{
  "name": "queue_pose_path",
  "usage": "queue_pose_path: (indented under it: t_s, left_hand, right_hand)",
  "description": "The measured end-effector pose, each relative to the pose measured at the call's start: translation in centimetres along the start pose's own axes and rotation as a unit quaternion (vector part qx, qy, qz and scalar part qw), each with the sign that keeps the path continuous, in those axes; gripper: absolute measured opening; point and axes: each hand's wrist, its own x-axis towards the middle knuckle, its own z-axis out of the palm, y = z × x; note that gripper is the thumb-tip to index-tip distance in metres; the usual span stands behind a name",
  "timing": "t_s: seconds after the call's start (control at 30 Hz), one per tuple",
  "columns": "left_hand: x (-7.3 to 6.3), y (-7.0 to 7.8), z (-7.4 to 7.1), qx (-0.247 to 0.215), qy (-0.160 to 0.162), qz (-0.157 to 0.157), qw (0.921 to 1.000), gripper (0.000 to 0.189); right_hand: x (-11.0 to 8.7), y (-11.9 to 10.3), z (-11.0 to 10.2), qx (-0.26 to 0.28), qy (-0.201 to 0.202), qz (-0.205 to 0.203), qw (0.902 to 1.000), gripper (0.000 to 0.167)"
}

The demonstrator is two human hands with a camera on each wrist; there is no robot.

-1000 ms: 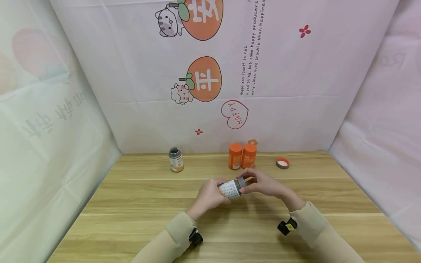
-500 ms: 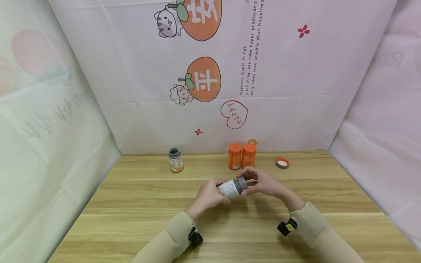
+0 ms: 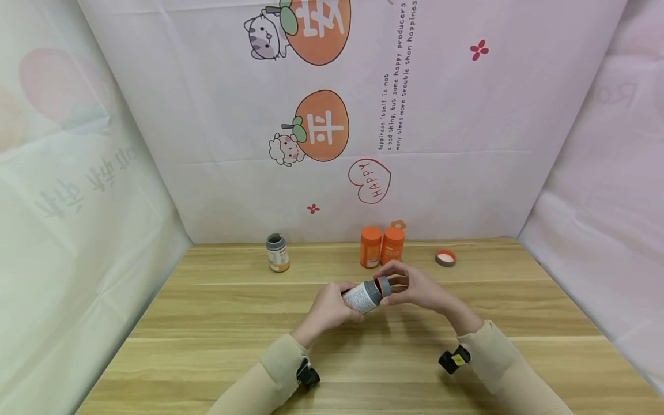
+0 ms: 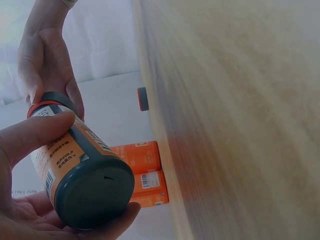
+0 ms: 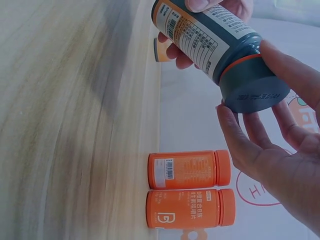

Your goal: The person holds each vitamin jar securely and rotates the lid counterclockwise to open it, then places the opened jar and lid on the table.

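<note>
My left hand (image 3: 329, 309) grips a grey supplement bottle (image 3: 361, 298) with a white and orange label, tilted over the table. Fingers and thumb of my right hand (image 3: 413, 288) pinch its grey cap (image 3: 385, 286) by the sides. In the head view the cap sits askew at the bottle's mouth, a dark gap showing between them. An orange ring lines the cap's edge in the right wrist view, where the cap (image 5: 255, 86) overlaps the neck. The left wrist view shows the bottle's dark base (image 4: 95, 192) facing the camera.
Two orange bottles with lids, the left one (image 3: 370, 248) beside the right one (image 3: 392, 246), stand at the table's back. An uncapped grey bottle (image 3: 278, 253) stands back left. A loose grey cap (image 3: 445, 257) lies upturned at back right. Behind hangs a printed cloth (image 3: 441, 144).
The cap has turned and come partly away from the bottle's mouth, tilting as a gap appears. My right hand has shifted slightly; my left hand holds the bottle almost still.
</note>
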Motion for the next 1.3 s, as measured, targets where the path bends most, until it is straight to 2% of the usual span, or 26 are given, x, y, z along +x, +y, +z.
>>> queue_pose_path:
  t_s: [0.5,1.03,1.3]
  left_hand:
    - [-0.15,-0.1,-0.1,-0.003,0.009,0.007,0.9999,0.054]
    - [-0.37,-0.16,-0.23,-0.003,0.035,0.007,0.9994,0.058]
    - [-0.38,-0.41,-0.23,-0.015,0.036,0.005,0.9992,0.059]
  right_hand:
    - [-0.37,0.17,-0.01,0.036,0.027,0.013,0.9989,0.059]
    - [-0.47,0.44,-0.05,0.036,0.043,0.014,0.9983,0.064]
    - [-0.81,0.79,0.07,0.054,0.056,0.032,0.9964,0.063]
